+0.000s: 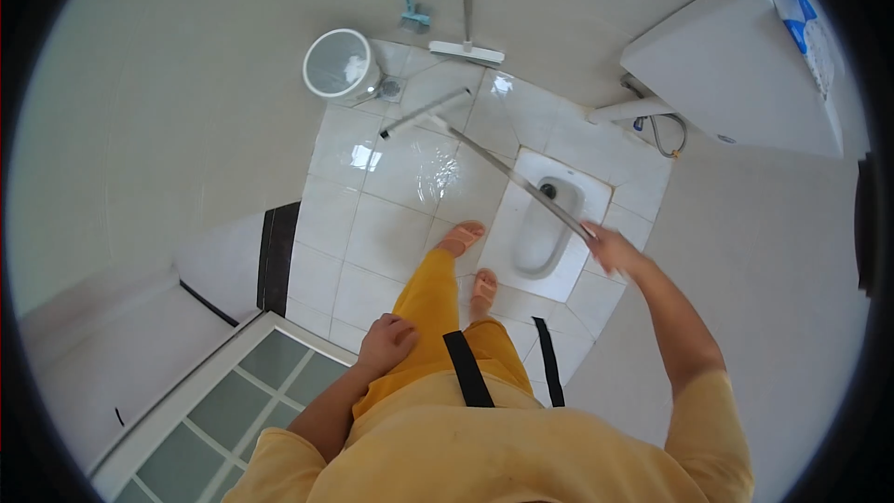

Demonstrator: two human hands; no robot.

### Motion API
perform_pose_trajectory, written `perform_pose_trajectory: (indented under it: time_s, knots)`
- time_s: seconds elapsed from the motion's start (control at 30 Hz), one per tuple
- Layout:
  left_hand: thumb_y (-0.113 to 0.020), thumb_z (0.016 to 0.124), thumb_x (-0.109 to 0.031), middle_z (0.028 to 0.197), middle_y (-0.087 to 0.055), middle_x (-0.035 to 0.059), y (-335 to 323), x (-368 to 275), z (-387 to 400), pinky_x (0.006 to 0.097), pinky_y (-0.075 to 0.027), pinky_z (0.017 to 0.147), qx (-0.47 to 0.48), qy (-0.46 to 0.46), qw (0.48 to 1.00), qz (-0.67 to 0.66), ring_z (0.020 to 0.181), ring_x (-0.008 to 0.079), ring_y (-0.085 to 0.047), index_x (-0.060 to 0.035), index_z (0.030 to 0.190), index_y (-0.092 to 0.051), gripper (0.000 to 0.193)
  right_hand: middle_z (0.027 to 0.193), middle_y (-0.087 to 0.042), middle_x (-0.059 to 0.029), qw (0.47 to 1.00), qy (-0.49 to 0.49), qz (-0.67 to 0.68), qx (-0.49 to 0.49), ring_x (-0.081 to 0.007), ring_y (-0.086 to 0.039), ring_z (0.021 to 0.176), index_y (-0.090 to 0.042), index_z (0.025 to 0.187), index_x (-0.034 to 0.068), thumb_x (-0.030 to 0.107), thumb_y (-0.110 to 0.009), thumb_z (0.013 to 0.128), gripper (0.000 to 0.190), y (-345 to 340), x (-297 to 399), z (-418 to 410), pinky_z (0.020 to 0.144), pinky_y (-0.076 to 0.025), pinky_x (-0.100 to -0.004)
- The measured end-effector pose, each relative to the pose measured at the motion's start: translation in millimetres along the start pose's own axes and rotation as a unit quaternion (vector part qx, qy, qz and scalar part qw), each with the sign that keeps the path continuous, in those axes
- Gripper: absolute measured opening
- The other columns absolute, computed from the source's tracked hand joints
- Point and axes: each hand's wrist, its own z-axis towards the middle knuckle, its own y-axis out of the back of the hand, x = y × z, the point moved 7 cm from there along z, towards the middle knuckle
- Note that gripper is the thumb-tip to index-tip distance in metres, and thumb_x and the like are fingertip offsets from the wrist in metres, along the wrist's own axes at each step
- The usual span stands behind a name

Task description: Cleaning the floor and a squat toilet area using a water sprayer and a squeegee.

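Observation:
My right hand (616,249) grips the upper part of a long-handled floor squeegee (517,178). Its grey pole slants over the white squat toilet (548,223), and the wide blade head (427,114) lies at the wet white floor tiles (398,175). Beside my left thigh hangs my left hand (388,344), its fingers loosely curled and partly seen, resting by the yellow trousers (429,293). It appears to hold nothing. Both feet, in pink sandals (464,234), stand left of the toilet.
A white bin (339,64) stands near a floor drain (391,89). A blue brush (415,17) and a push broom (466,50) lean at the wall. On the right are a washbasin (733,77) with its pipe and hose (667,133). A glass-paned door (230,391) is at lower left.

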Motion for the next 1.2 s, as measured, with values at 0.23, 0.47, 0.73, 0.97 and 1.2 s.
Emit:
perform_pose_trajectory:
  time_s: [0.23, 0.47, 0.73, 0.97, 1.2]
  knots:
    - [-0.062, 0.073, -0.016, 0.084, -0.057, 0.0072, -40, -7, -73, 0.0350, -0.045, 0.069, -0.095, -0.062, 0.993, 0.042, 0.079, 0.0267, -0.053, -0.0081, 0.080, -0.062, 0.011, 0.083, -0.059, -0.0202, 0.978, 0.120, -0.159, -0.056, -0.0312, -0.059, 0.059, -0.046, 0.117, 0.008, 0.017, -0.038, 0.085, 0.034, -53, 64, 70, 0.061, -0.047, -0.0402]
    - [-0.059, 0.072, -0.011, 0.074, -0.054, 0.0058, -67, 26, -147, 0.0362, -0.042, 0.065, -0.227, -0.010, 0.974, -0.011, 0.071, 0.0272, -0.050, -0.0082, 0.073, -0.059, 0.003, 0.094, -0.057, -0.0205, 0.934, 0.091, -0.327, -0.110, -0.0383, -0.054, 0.087, -0.048, 0.116, 0.011, 0.019, -0.044, 0.084, 0.033, 12, -131, -63, 0.076, -0.043, -0.0438]
    - [-0.058, 0.074, -0.012, 0.074, -0.055, 0.0090, -120, 79, -221, 0.0376, -0.043, 0.064, -0.268, 0.117, 0.955, -0.052, 0.072, 0.0292, -0.052, -0.0060, 0.074, -0.057, 0.006, 0.090, -0.059, -0.0199, 0.892, 0.153, -0.418, -0.080, -0.0358, -0.056, 0.084, -0.053, 0.111, 0.012, 0.019, -0.046, 0.085, 0.028, 46, 0, -128, 0.072, -0.045, -0.0408]
    - [-0.048, 0.082, -0.022, 0.070, -0.054, 0.0146, -171, 104, -283, 0.0411, -0.042, 0.060, -0.176, 0.265, 0.934, -0.164, 0.068, 0.0329, -0.053, -0.0053, 0.076, -0.050, 0.018, 0.058, -0.050, -0.0105, 0.947, 0.231, -0.215, 0.058, -0.0198, -0.045, 0.036, -0.044, 0.123, 0.012, 0.017, -0.042, 0.086, 0.037, -136, 171, 53, 0.037, -0.037, -0.0330]
    - [-0.047, 0.081, -0.025, 0.070, -0.056, 0.0138, -202, 125, -324, 0.0406, -0.043, 0.059, -0.171, 0.285, 0.921, -0.203, 0.067, 0.0322, -0.054, -0.0064, 0.075, -0.051, 0.020, 0.058, -0.053, -0.0178, 0.910, 0.222, -0.348, 0.027, -0.0263, -0.049, 0.038, -0.048, 0.118, 0.013, 0.025, -0.041, 0.087, 0.034, -174, 96, 48, 0.038, -0.039, -0.0374]
